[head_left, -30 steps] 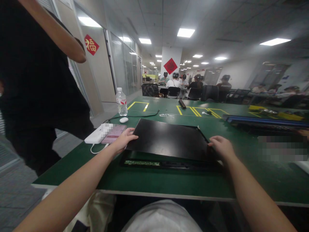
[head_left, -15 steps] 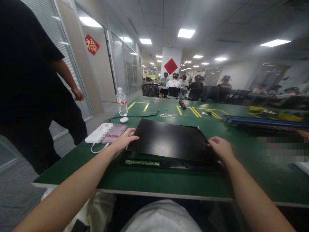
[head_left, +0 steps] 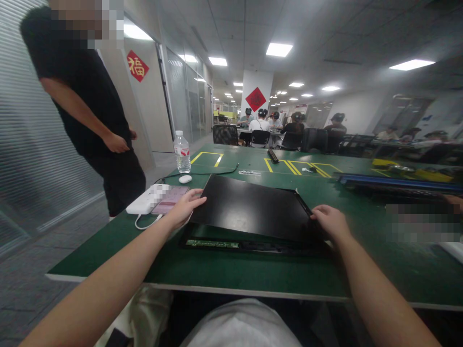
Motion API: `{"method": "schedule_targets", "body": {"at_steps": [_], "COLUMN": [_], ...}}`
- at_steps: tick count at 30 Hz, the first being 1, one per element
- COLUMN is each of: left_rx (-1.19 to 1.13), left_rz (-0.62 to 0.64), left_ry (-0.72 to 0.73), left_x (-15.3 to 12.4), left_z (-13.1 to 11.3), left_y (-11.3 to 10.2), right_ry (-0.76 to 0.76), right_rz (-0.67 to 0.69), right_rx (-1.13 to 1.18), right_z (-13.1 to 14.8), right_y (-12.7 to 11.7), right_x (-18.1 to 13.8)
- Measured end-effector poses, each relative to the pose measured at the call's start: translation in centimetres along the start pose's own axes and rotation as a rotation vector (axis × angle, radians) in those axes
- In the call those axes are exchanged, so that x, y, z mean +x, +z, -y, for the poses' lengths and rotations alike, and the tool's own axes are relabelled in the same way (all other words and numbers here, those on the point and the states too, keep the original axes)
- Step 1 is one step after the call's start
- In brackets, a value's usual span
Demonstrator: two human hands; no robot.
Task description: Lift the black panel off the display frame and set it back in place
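Observation:
A flat black display panel [head_left: 249, 207] lies tilted over a black frame [head_left: 285, 246] on the green table. Along the frame's near side a strip of green circuit board [head_left: 213, 244] shows. My left hand [head_left: 186, 207] pinches the panel's left edge, thumb on top and fingers partly hidden beneath. At the right side, my right hand [head_left: 330, 220] is closed at the edge, where panel and frame meet; its fingertips are partly hidden, and whether it grips the panel, the frame or both is unclear.
Left of the panel are a phone [head_left: 170, 200], a white box-shaped device [head_left: 139, 203] with a cable, a white oval object [head_left: 185, 179] and a water bottle [head_left: 182, 152]. A long dark bar-shaped part [head_left: 390, 185] lies right. A person [head_left: 90, 106] stands beyond the table's left edge.
The panel's far left corner has risen slightly, with my left hand shifting a little left and up. My right hand stays nearly still. The person at left has moved farther off and turned.

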State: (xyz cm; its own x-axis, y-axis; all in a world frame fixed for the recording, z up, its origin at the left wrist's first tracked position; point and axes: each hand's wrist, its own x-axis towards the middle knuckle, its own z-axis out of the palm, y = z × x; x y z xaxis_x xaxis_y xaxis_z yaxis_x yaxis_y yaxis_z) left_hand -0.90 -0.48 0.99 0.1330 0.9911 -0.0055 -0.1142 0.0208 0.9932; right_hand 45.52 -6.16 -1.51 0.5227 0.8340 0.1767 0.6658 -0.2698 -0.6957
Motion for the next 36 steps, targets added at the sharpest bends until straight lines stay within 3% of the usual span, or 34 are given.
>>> {"method": "schedule_targets", "body": {"at_steps": [4,14,22,29,36], "left_rx": [0.078,0.381,0.606,0.986,1.068], "left_rz": [-0.024,-0.094,-0.078,-0.037,-0.033], "left_ry": [0.094,0.174,0.203,0.231,0.262], "left_x": [0.4,0.2,0.8,2.2,3.2], "left_z": [0.4,0.2,1.1,2.0,2.7], "left_y": [-0.5,-0.4,-1.1,-2.3,-3.0], "right_ry": [-0.014,0.014,-0.002,0.029,0.021], "right_rz": [-0.006,-0.001,0.012,0.042,0.044], "right_rx": [-0.014,0.004,0.06,0.066,0.066], "right_z": [-0.2,-0.2,-0.8,-0.5,-0.9], "right_y": [0.0,0.2,0.2,0.1,0.1], "right_x": [0.2,0.1,0.4,0.2,0.5]}}
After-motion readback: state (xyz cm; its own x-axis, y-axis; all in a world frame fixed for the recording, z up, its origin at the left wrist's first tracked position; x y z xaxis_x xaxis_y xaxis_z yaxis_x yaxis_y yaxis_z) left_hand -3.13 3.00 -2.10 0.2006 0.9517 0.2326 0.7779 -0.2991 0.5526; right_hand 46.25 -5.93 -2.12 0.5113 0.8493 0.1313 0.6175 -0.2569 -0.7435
